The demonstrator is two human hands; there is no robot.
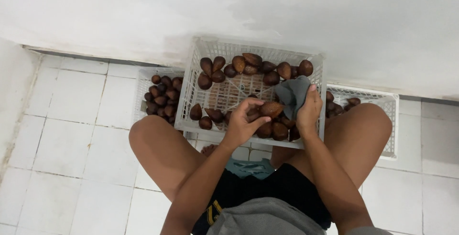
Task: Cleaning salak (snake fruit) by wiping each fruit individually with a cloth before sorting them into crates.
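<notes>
While the person sits over the middle crate (pixel 189 102), the left hand (pixel 243 122) pinches one brown scaly fruit (pixel 271 108) between thumb and fingertips, just above the fruit heap at the crate's near edge. The right hand (pixel 309 109) is closed around a grey cloth (pixel 292 94), which touches the held fruit on its right side. More fruit lies along the far wall of the white slatted crate. Two further white crates flank it: the left crate (pixel 142 84) and the right crate (pixel 387 120), both containing the same fruit. All crates stand on white floor tiles (pixel 71 134).
</notes>
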